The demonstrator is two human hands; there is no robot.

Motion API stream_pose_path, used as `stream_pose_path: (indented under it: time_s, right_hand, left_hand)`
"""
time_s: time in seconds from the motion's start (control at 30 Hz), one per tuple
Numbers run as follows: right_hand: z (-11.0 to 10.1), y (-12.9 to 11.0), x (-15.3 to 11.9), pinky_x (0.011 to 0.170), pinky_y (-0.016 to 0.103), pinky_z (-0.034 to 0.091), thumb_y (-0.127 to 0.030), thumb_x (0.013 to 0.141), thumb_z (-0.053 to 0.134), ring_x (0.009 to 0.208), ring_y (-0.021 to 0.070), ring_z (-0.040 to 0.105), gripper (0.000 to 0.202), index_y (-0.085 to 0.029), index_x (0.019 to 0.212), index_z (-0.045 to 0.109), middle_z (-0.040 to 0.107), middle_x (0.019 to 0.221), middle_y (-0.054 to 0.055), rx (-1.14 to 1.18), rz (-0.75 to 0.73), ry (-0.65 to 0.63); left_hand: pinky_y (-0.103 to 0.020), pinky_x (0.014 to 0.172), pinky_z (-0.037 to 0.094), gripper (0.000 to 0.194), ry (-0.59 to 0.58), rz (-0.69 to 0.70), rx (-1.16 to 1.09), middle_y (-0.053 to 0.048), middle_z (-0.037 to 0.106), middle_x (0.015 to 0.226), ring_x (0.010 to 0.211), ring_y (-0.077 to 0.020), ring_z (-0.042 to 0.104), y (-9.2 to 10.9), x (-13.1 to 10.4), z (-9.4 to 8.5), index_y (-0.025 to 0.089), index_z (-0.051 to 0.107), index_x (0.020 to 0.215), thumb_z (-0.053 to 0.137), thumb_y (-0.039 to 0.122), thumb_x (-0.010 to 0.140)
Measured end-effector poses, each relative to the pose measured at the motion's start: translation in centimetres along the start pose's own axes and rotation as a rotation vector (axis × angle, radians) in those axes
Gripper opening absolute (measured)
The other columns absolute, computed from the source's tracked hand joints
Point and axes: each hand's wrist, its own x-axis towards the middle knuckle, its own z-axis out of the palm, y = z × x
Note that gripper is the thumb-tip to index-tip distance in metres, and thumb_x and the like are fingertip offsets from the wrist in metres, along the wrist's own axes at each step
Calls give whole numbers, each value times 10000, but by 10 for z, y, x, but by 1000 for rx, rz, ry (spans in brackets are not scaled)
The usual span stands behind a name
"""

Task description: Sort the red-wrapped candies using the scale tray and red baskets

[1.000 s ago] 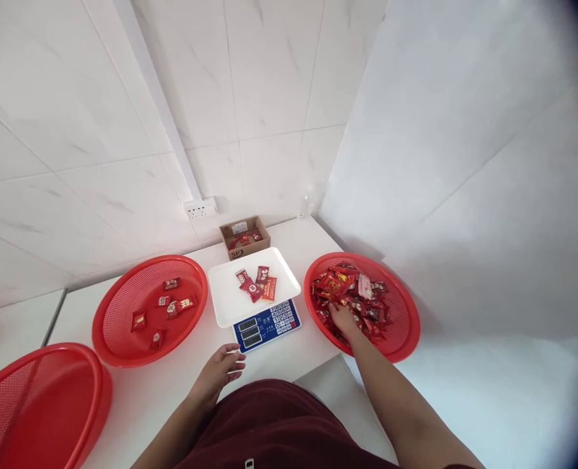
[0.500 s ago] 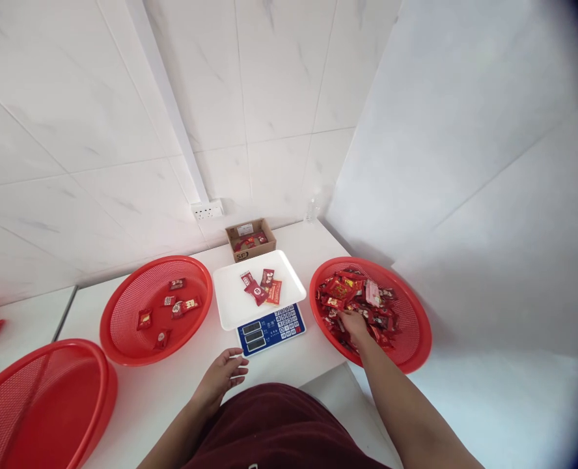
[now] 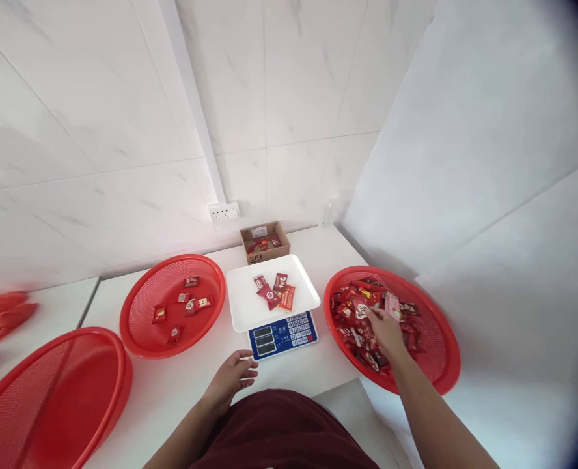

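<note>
My right hand (image 3: 386, 331) is over the right red basket (image 3: 442, 332), its fingers pinched on a small red-and-white wrapped snack packet (image 3: 360, 308). Below it lies a heap of mostly red packets (image 3: 362, 339), with a pink one (image 3: 392, 305) beside my fingers. My left hand (image 3: 231, 379) hovers with fingers apart and nothing in them, just in front of the blue keypad panel (image 3: 282, 337) of a weighing scale. On the scale's white tray (image 3: 244, 306) several red packets (image 3: 269, 296) lie close together.
A second red basket (image 3: 137, 306) holds several scattered packets. Another red basket (image 3: 74, 404) stands at the front left. Behind the scale sits a cardboard box (image 3: 269, 254) with red packets. Red plastic bags (image 3: 6, 316) lie far left; a clear bottle (image 3: 327, 215) stands in the back corner.
My right hand has risen from the heap, with a red-and-white packet now showing at its fingertips. The view has shifted left, while my left hand keeps its place by the scale.
</note>
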Motion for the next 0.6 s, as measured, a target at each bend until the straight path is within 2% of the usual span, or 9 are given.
stream_pose_path:
  time_s: [0.07, 0.13, 0.23, 0.33, 0.47, 0.53, 0.6]
  right_hand:
    - [10, -22, -4, 681, 360, 520, -403, 763, 507, 749, 239, 649, 385, -144, 1019, 634, 696, 915, 132, 145, 9, -79]
    - [26, -46, -12, 667, 340, 525, -384, 760, 529, 734, 220, 648, 344, -172, 1015, 620, 699, 890, 98, 265, 2, -236]
    - [59, -83, -27, 636, 314, 520, -340, 747, 563, 711, 202, 645, 249, -191, 935, 629, 699, 837, 65, 272, -52, -450]
    - [90, -117, -38, 606, 297, 513, -324, 755, 560, 690, 188, 644, 231, -186, 925, 634, 695, 841, 60, 248, -77, -545]
    - [112, -142, -39, 689, 281, 527, -362, 793, 513, 867, 187, 655, 324, -196, 1054, 610, 675, 1044, 75, 313, -138, -552]
    - [113, -140, -34, 761, 303, 521, -378, 804, 489, 958, 197, 637, 338, -199, 1066, 607, 664, 1090, 76, 253, -207, -488]
    - [107, -125, -29, 827, 343, 501, -369, 808, 464, 983, 211, 625, 329, -194, 1040, 617, 667, 1080, 82, 118, -299, -385]
  left_hand:
    - [-307, 760, 453, 438, -4, -2, 2, -66, 619, 917, 773, -143, 589, -1, -1, 1, 176, 552, 969, 709, 417, 640]
    - [-300, 750, 448, 426, -4, 2, -5, -62, 615, 916, 769, -138, 582, -1, -2, 1, 177, 545, 968, 704, 403, 645]
    - [-298, 750, 443, 413, 4, 14, -19, -60, 610, 912, 774, -138, 577, -2, -6, -1, 176, 537, 968, 699, 384, 651]
    - [-300, 753, 440, 414, 11, 22, -32, -62, 606, 914, 779, -140, 575, -2, -10, -4, 173, 533, 969, 698, 374, 647]
    - [-295, 744, 439, 421, 35, 29, -55, -59, 602, 911, 773, -137, 576, -4, -12, -9, 170, 530, 972, 695, 376, 644]
    - [-294, 741, 440, 414, 52, 24, -61, -59, 602, 915, 774, -138, 578, -4, -13, -11, 171, 529, 971, 690, 373, 648]
    - [-293, 739, 442, 401, 63, 23, -67, -59, 603, 917, 775, -137, 580, -5, -14, -13, 171, 527, 972, 682, 365, 656]
